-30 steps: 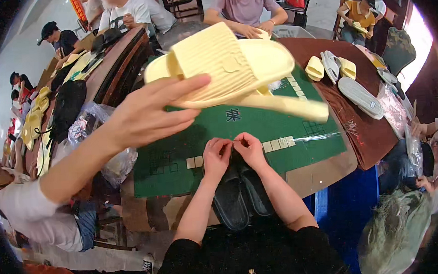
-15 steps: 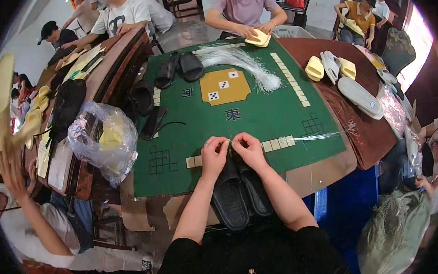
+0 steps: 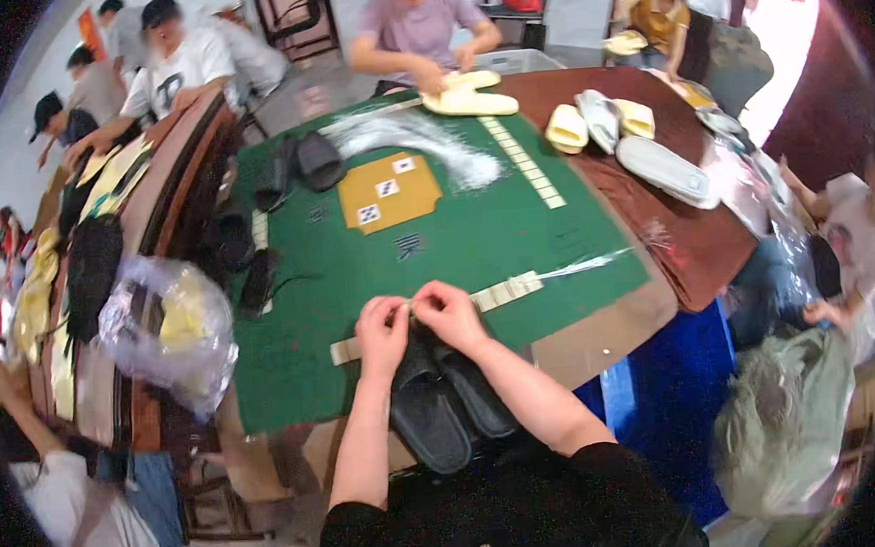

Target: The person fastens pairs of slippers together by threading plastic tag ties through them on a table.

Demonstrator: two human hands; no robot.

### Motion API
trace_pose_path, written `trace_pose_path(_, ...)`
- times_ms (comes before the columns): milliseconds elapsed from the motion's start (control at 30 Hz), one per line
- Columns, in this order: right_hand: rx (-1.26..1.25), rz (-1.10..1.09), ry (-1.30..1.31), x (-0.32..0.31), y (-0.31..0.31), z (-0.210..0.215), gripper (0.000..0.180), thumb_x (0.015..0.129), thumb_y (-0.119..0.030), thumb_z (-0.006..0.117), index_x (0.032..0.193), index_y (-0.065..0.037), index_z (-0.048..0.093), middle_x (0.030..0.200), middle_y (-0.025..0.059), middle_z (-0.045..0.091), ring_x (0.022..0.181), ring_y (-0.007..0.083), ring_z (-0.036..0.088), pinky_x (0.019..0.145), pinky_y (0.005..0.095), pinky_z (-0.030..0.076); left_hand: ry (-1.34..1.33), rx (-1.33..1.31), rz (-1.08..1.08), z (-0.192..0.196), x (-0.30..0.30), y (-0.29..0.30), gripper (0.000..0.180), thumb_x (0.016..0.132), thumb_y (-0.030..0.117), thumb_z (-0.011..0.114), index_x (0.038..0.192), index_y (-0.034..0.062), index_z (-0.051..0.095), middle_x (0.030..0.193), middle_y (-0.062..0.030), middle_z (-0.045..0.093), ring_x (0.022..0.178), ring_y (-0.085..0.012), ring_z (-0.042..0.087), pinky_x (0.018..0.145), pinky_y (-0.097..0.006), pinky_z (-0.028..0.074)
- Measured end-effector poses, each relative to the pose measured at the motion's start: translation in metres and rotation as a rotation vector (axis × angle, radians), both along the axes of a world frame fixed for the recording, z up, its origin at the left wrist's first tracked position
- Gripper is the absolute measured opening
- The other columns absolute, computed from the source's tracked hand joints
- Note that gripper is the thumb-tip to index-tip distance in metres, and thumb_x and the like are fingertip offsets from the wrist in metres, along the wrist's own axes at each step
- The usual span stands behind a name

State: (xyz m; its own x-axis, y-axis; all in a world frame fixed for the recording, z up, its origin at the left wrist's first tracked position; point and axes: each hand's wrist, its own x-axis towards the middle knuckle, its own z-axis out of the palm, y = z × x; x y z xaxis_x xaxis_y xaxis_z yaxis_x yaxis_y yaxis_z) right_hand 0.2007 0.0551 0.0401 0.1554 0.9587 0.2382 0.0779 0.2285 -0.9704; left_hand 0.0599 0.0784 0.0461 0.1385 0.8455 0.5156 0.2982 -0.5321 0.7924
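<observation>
My left hand [image 3: 383, 333] and my right hand [image 3: 448, 316] meet at the near edge of the green table mat [image 3: 358, 288]. Thumb and fingers of each are pinched together, almost touching. Whatever lies between the fingertips is too small to make out. Just below them, a pair of black slippers sits side by side, soles toward me: the left slipper [image 3: 433, 432] and the right slipper [image 3: 484, 403]. My hands cover their far ends. A few thin clear strands [image 3: 585, 263] lie to the right of my right hand.
Farther off lie a bundle of clear strands [image 3: 450, 152] and more black slippers [image 3: 319, 162]. A clear bag [image 3: 169, 335] holding something yellow hangs at left. Yellow slippers [image 3: 567, 128] and a grey slipper [image 3: 667, 171] rest on the brown cloth. Across the table, a person handles yellow slippers [image 3: 472, 95].
My view has turned, so the table appears shifted left and tilted. Both hands stay pinched close together over the black slippers. The person opposite now has the yellow slippers spread apart.
</observation>
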Motion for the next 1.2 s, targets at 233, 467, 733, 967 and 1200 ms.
trace_pose_path(233,0.033,-0.024,-0.038,0.001,0.001,-0.002,0.007,0.083,-0.009,0.065,0.084,-0.003,0.062,0.071,-0.0044,0.056,0.064,0.0028,0.048,0.058,0.0200,0.041,-0.208,-0.212,-0.002,-0.012,0.001,0.004,0.009,0.087,0.007,0.062,0.090,-0.0011,0.063,0.085,-0.0002,0.060,0.077,-0.0061,0.054,0.068,-0.021,0.045)
trace_pose_path(467,0.050,0.019,0.009,0.005,-0.001,0.008,0.010,0.084,-0.012,0.065,0.088,-0.003,0.065,0.071,-0.0043,0.058,0.062,0.0026,0.048,0.057,0.0200,0.041,-0.092,-0.143,-0.014,-0.018,0.003,0.009,0.010,0.088,0.010,0.061,0.092,0.0004,0.059,0.080,-0.0007,0.058,0.075,-0.0068,0.051,0.067,-0.022,0.044)
trace_pose_path(733,-0.006,0.085,-0.123,-0.002,-0.001,0.002,0.015,0.086,-0.013,0.065,0.092,0.000,0.066,0.086,0.0037,0.066,0.081,0.0098,0.059,0.075,0.0249,0.048,-0.084,-0.148,-0.007,-0.013,0.000,-0.005,0.012,0.091,0.013,0.054,0.091,0.0026,0.058,0.087,-0.0095,0.061,0.082,-0.0187,0.059,0.075,-0.031,0.047)
trace_pose_path(967,-0.048,-0.004,-0.221,0.016,-0.010,0.020,0.016,0.089,-0.015,0.062,0.091,0.000,0.063,0.079,0.0030,0.064,0.073,0.0093,0.057,0.070,0.0252,0.048,-0.141,-0.143,-0.083,-0.018,0.027,0.002,0.012,0.091,0.013,0.052,0.093,0.0008,0.052,0.085,-0.0168,0.060,0.078,-0.0302,0.060,0.072,-0.036,0.048)
trace_pose_path(1200,0.098,0.073,-0.235,-0.016,0.006,0.003,0.021,0.088,-0.022,0.062,0.091,0.000,0.062,0.077,0.0100,0.064,0.069,0.0146,0.058,0.065,0.0315,0.048,-0.197,-0.078,-0.022,-0.016,-0.005,-0.004,0.018,0.096,0.016,0.042,0.090,0.0022,0.052,0.085,-0.0078,0.055,0.080,-0.0167,0.051,0.077,-0.031,0.044)
